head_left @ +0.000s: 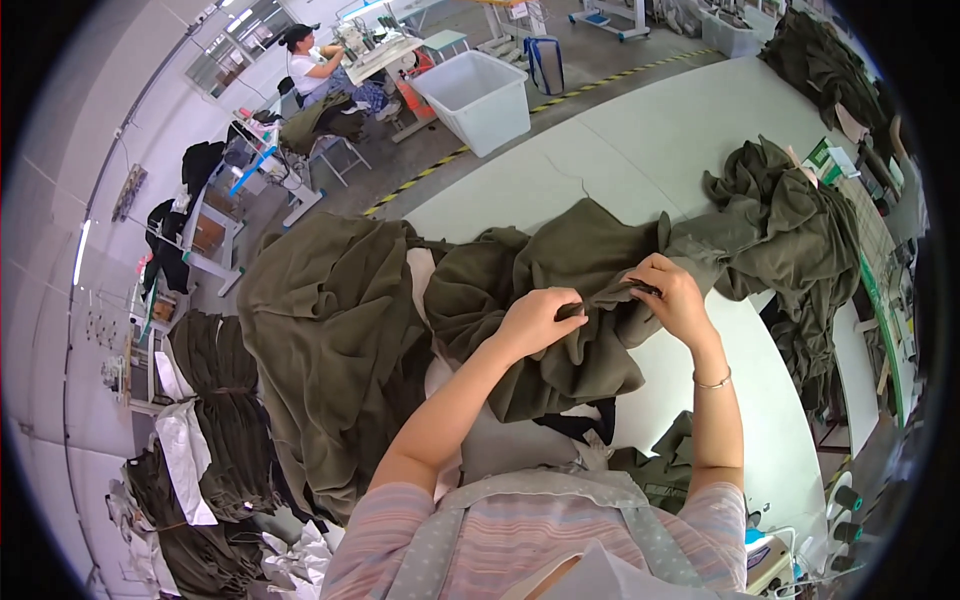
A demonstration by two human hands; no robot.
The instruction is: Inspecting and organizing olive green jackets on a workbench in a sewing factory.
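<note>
Dark olive fabric (590, 250) lies bunched over the white table in front of me. My left hand (543, 322) pinches a fold of it, fingers closed near the middle. A short way to the right, my right hand (668, 297) grips the same piece, thumb and fingers pressed on its edge. A narrow strip of the cloth runs between both hands, and its lower part hangs in loose folds below them. Whether it is a finished garment I cannot tell.
A large olive heap (320, 330) covers the table's left side, and another pile (790, 220) lies right. Beyond the white table (630, 140) stands a white plastic bin (475, 105). A person (318, 70) sits at a sewing machine farther back. Thread cones (848, 515) stand lower right.
</note>
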